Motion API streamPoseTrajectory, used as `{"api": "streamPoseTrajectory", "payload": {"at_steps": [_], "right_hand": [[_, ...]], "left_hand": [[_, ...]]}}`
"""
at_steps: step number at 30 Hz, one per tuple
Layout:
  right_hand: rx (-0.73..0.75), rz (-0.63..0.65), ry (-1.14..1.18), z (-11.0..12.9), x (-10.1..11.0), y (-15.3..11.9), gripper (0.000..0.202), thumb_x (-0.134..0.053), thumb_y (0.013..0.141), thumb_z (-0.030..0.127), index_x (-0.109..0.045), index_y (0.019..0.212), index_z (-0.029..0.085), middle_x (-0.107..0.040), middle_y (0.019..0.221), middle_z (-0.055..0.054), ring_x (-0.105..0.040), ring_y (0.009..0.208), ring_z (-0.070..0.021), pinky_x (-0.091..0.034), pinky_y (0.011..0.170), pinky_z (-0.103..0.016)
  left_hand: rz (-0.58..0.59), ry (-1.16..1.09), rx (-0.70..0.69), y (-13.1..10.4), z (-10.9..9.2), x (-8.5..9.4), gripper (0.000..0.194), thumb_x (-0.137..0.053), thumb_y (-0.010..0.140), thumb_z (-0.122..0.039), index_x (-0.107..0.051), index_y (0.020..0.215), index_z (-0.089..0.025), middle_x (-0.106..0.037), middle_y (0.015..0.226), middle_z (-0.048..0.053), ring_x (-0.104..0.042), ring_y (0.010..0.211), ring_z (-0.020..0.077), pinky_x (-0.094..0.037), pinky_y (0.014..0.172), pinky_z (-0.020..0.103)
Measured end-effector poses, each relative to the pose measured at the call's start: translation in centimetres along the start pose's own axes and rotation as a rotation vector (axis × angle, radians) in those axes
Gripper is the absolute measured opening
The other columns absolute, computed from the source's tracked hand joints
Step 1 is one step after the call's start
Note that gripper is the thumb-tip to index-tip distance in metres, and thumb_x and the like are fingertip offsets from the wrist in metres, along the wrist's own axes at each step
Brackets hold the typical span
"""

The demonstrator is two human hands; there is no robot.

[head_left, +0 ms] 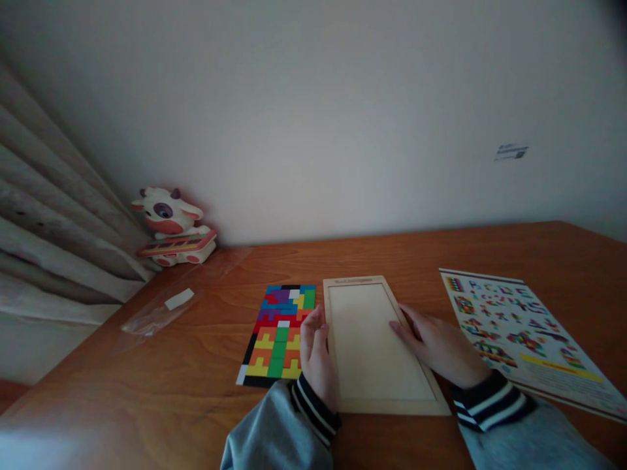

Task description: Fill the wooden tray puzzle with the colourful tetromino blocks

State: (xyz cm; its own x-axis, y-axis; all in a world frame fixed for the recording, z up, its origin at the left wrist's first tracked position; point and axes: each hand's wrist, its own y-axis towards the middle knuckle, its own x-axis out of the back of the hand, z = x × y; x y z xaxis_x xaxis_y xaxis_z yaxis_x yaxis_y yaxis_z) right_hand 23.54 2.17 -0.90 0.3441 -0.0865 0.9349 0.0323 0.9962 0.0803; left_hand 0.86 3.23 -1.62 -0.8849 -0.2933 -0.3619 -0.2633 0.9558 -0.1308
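A pale wooden tray (375, 346) with a raised rim lies in front of me, its inside bare. My right hand (431, 339) grips its right edge, thumb over the rim and inner surface. At the tray's left edge is my left hand (318, 356), turned on its side with fingers curled upward; whether it presses on the rim is hard to tell. Left of the tray lies a block of colourful puzzle pieces (277, 336), its right side partly hidden behind my left hand.
A printed sheet (529, 339) lies at the right. Clear plastic wrap (157, 316) with a white label rests at the left. A cow toy with a keyboard (176, 228) stands at the back left, near a curtain (63, 222). Behind the table is a wall.
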Motion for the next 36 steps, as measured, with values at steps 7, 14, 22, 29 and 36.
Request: {"api": "streamPoseTrajectory", "payload": {"at_steps": [7, 14, 22, 29, 36], "right_hand": [[-0.006, 0.047, -0.028, 0.6, 0.7, 0.1, 0.051, -0.034, 0.098, 0.051, -0.055, 0.131, 0.018, -0.075, 0.105, -0.014, -0.072, 0.095, -0.0312, -0.05, 0.078, -0.039], [-0.021, 0.086, -0.076, 0.8, 0.8, 0.1, 0.049, -0.028, 0.1, 0.044, -0.052, 0.132, 0.016, -0.073, 0.111, -0.016, -0.071, 0.098, -0.031, -0.05, 0.08, -0.04], [-0.026, 0.114, -0.063, 0.4, 0.6, 0.2, 0.052, -0.023, 0.1, 0.044, -0.052, 0.133, 0.017, -0.073, 0.111, -0.016, -0.071, 0.098, -0.031, -0.051, 0.078, -0.041], [-0.025, 0.102, -0.039, -0.9, -0.4, 0.6, 0.059, -0.022, 0.097, 0.051, -0.052, 0.134, 0.017, -0.074, 0.109, -0.015, -0.072, 0.097, -0.0316, -0.052, 0.08, -0.042], [-0.031, 0.102, -0.024, -1.7, -0.9, 0.9, 0.066, -0.021, 0.095, 0.057, -0.054, 0.134, 0.016, -0.076, 0.106, -0.014, -0.072, 0.096, -0.0315, -0.053, 0.081, -0.042]], "left_hand": [[0.067, -0.088, -0.025, 0.2, -0.1, -0.2, 0.029, -0.066, 0.074, -0.029, -0.063, 0.101, -0.019, -0.065, 0.116, 0.006, -0.058, 0.118, 0.0232, -0.042, 0.104, 0.037], [0.135, -0.108, -0.067, 0.1, -0.4, -0.6, 0.026, -0.069, 0.068, -0.027, -0.064, 0.091, -0.018, -0.066, 0.11, 0.005, -0.058, 0.111, 0.0235, -0.041, 0.102, 0.037], [0.177, -0.073, -0.104, 0.4, 0.3, -0.7, 0.021, -0.065, 0.072, -0.026, -0.06, 0.09, -0.019, -0.061, 0.115, 0.008, -0.05, 0.125, 0.0263, -0.037, 0.105, 0.039], [0.191, 0.047, -0.095, 0.0, 0.5, -0.8, 0.019, -0.059, 0.074, -0.017, -0.059, 0.094, -0.017, -0.056, 0.13, 0.012, -0.051, 0.124, 0.0255, -0.038, 0.102, 0.038], [0.22, 0.118, -0.251, 0.8, -0.8, -0.5, 0.021, -0.058, 0.079, -0.013, -0.056, 0.099, -0.018, -0.059, 0.123, 0.01, -0.055, 0.118, 0.0225, -0.044, 0.098, 0.036]]}}
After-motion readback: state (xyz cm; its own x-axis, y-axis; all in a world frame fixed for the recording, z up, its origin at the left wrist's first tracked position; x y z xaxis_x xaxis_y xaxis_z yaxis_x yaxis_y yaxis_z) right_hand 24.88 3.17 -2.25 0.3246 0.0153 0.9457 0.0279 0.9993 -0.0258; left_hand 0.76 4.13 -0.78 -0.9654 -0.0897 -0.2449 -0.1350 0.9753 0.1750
